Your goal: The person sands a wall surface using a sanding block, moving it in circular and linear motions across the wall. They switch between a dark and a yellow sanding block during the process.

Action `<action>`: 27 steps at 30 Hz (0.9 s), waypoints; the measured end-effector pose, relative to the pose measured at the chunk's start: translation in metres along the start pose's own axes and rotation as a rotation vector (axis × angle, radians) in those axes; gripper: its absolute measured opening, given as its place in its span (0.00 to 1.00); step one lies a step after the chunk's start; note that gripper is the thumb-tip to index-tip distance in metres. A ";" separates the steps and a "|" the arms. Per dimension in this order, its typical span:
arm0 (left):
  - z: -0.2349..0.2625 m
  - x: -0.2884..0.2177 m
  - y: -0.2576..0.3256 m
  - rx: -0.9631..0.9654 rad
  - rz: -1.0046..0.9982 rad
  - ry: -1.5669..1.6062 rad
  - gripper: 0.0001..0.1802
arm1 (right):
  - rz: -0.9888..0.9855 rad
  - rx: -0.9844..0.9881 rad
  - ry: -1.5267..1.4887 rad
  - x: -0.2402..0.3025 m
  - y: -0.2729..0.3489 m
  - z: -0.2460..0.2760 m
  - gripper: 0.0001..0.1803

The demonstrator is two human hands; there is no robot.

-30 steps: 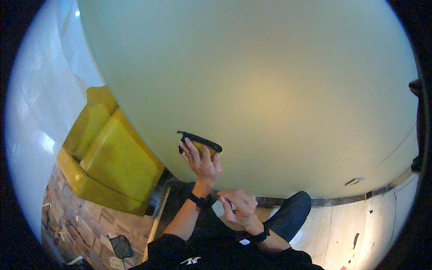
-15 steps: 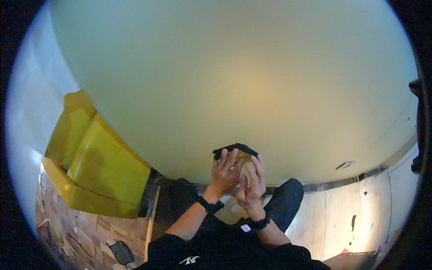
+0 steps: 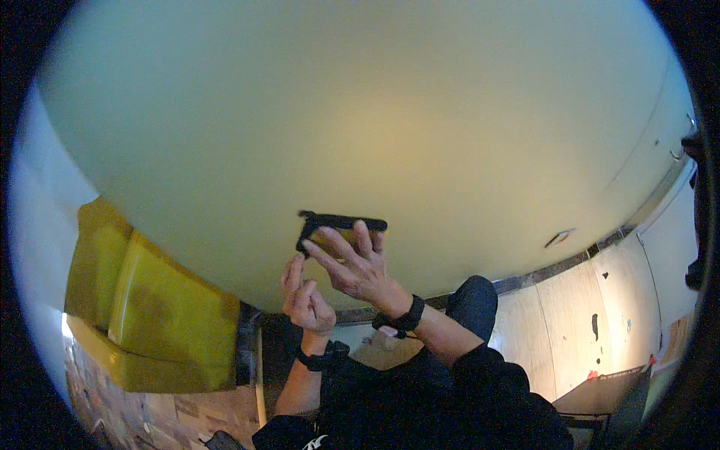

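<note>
Both hands meet at a black angular thing (image 3: 349, 222), over the pale surface in front of me. One long straight arm and a shorter bent side show, with a dull yellowish area between them. Its exact kind I cannot make out. My left hand (image 3: 307, 301) has its fingers curled, with the fingertips pinched at the lower left corner of the thing. My right hand (image 3: 360, 268) lies across its lower side, fingers spread and their tips against it. The right palm and fingers cover part of it. Each wrist wears a dark band.
A wide pale green tabletop (image 3: 360, 127) fills most of the view. On it, to the right, lies a small flat item (image 3: 559, 238). A yellow-green padded seat (image 3: 161, 322) stands at the left. Light wooden flooring (image 3: 555, 322) shows at the lower right.
The hands and the black thing have shifted left, and the thing has turned so its long arm shows. My left hand has gone from spread fingers to a pinch at its corner.
</note>
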State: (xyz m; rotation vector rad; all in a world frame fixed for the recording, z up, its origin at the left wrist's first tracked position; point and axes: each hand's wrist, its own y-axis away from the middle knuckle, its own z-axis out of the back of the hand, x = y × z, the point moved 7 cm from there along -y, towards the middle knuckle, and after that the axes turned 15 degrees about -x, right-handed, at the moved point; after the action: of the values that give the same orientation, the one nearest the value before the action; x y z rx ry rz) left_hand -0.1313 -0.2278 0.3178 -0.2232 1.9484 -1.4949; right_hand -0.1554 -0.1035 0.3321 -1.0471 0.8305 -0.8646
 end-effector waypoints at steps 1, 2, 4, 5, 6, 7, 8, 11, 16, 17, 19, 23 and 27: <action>-0.004 -0.002 -0.001 -0.028 0.021 0.063 0.07 | 0.032 -0.099 0.044 -0.004 -0.013 0.007 0.29; -0.008 -0.005 -0.003 -0.032 0.008 0.073 0.07 | 0.051 -0.127 0.073 -0.010 -0.022 0.009 0.28; -0.015 -0.007 -0.006 -0.034 0.013 0.110 0.07 | -0.072 -0.237 0.157 -0.035 -0.027 0.024 0.28; -0.018 -0.011 -0.005 -0.021 -0.027 0.104 0.06 | -0.141 -0.227 0.197 -0.049 -0.020 0.029 0.28; -0.020 -0.012 -0.004 -0.003 -0.042 0.095 0.06 | -0.219 -0.232 0.185 -0.063 -0.009 0.038 0.30; -0.022 -0.013 -0.004 0.004 -0.043 0.087 0.06 | -0.261 -0.274 0.206 -0.073 0.005 0.050 0.31; -0.023 -0.013 -0.003 0.011 -0.041 0.109 0.06 | -0.342 -0.254 0.231 -0.081 0.021 0.054 0.32; -0.026 -0.010 0.001 0.002 0.013 0.165 0.05 | -0.358 -0.246 0.165 -0.055 0.061 0.053 0.34; -0.043 -0.018 0.002 -0.007 0.041 0.248 0.06 | -0.285 -0.113 0.047 -0.034 0.049 0.031 0.27; -0.047 -0.025 0.000 0.013 -0.006 0.228 0.05 | -0.235 -0.154 0.101 -0.043 0.037 0.036 0.24; -0.060 -0.037 0.000 0.023 -0.013 0.279 0.06 | -0.241 -0.184 0.164 -0.080 0.017 0.046 0.23; -0.077 -0.057 -0.004 0.055 -0.066 0.288 0.07 | -0.421 -0.466 0.293 -0.150 0.025 0.106 0.31; -0.097 -0.074 0.002 0.145 -0.086 0.257 0.08 | -0.507 -0.403 0.273 -0.133 0.062 0.112 0.32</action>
State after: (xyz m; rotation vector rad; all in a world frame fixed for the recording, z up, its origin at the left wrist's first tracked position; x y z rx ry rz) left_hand -0.1316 -0.1125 0.3573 -0.0534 2.0370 -1.7879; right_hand -0.1007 0.0727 0.3260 -1.5555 1.0115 -1.3233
